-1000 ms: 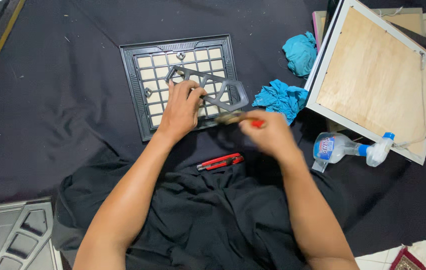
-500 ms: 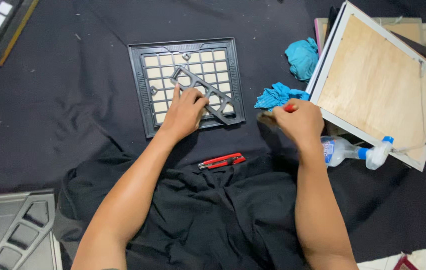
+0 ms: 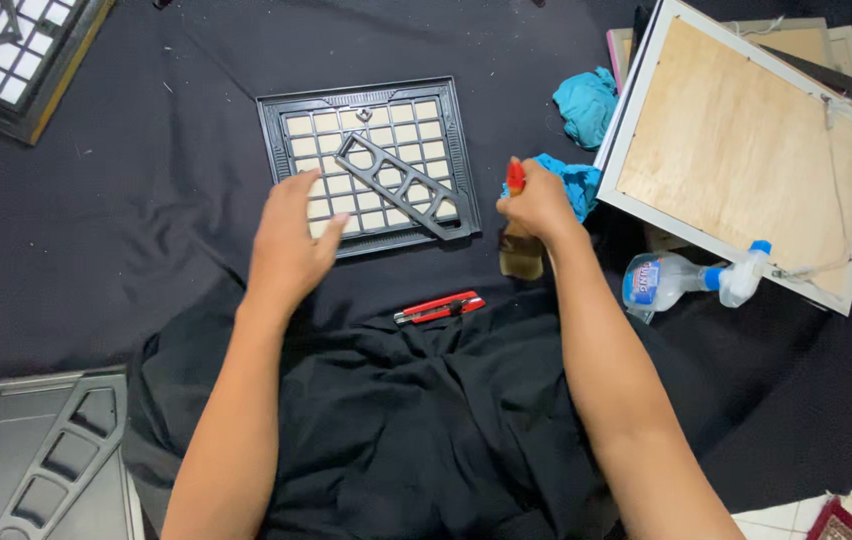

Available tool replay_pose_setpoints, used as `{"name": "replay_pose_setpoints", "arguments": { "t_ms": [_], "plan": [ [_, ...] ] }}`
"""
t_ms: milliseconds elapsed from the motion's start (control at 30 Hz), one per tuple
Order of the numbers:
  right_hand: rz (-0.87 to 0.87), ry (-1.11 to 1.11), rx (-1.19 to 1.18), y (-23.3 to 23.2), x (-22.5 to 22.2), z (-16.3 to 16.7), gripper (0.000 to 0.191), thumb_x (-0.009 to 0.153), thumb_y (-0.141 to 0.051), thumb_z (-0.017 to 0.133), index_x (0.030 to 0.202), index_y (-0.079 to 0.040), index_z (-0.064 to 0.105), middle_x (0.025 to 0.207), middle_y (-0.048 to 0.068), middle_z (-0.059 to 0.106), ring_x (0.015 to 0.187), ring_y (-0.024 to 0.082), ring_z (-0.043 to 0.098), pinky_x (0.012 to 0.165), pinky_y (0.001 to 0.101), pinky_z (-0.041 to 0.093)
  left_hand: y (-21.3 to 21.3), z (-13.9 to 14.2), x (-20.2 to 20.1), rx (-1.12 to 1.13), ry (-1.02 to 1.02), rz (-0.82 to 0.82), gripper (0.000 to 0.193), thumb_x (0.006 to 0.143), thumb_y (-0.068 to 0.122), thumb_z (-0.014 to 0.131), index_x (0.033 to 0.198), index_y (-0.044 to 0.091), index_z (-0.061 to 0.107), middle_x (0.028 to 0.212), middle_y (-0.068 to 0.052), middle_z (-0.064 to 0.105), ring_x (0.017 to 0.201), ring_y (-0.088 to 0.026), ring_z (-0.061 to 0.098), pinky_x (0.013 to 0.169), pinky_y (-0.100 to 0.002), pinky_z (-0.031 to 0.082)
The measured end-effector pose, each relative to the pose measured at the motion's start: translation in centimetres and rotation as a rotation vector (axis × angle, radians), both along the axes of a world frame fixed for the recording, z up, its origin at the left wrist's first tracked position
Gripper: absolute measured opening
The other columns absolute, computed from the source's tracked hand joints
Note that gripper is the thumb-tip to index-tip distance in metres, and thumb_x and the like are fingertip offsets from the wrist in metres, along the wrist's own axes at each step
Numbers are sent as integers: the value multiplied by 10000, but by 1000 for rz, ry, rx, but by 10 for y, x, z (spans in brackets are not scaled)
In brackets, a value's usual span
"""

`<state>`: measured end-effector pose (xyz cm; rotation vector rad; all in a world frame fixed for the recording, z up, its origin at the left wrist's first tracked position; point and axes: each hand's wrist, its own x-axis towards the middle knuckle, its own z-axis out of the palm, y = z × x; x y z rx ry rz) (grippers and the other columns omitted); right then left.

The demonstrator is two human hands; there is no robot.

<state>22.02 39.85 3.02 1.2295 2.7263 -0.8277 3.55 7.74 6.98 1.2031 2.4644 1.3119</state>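
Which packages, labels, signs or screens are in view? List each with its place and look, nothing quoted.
Spray bottle: lies on its side on the black cloth right of the right hand, below the wooden-backed frame; clear body, white trigger head, blue collar.
Label: wraps the bottle's body; blue, red and white.
No signs, screens or other packages show.

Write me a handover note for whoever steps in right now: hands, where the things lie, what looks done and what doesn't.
Left hand: open, flat, hovering at the left edge of the black grid frame; holds nothing.
Right hand: closed on a red-handled brush, bristles down, just right of the frame.
A grey ladder-shaped strip lies diagonally on the frame's grid.
The red utility knife lies untouched on the black cloth below the frame.
Blue rags, a spray bottle and a wooden-backed frame sit to the right.
Whether the grid has been brushed cannot be told.
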Motion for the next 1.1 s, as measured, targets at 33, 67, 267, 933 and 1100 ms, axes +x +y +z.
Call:
{"name": "replay_pose_setpoints", "arguments": {
  "t_ms": [33,67,267,933,1100],
  "plan": [
    [1,44,20,-1,-1,-5,396,694,-162,818,1025,-4,670,911,195,712,884,365,702,786,432,545,-11,4,3,-26,-46,36,588,935,207,758,1432,0,521,1383,-210,577,1271,-385,577,1079,-432,470],
    [16,70,17,-1,-1,-9,417,698,-157,808,1063,-10,669,921,189,719,886,363,706,790,429,546,-22,7,5,-50,-92,73,599,934,203,749,1443,-6,512,1386,-217,575,1265,-378,583,1063,-431,478],
    [20,90,125,4,5,-19,431,832,-129,685,1260,-75,690,1153,212,725,1088,370,688,973,424,534,-47,-6,2,-241,-289,188,664,905,243,754,1464,1,486,1355,-218,587,1160,-322,638,909,-420,530],
    [314,326,346,-96,-12,8,193,879,-253,691,992,-106,746,975,127,688,885,367,692,763,474,551,-13,-72,-49,-524,-428,238,555,837,305,807,1265,29,587,1140,-253,702,1100,-428,657,930,-499,510],
    [353,-38,339,-158,-33,-10,194,876,-282,666,906,-107,742,1004,165,668,775,403,682,682,539,542,-10,-67,-48,-458,-427,221,499,841,281,795,1218,27,589,1118,-250,714,1084,-426,672,935,-497,519]
  ]
}}
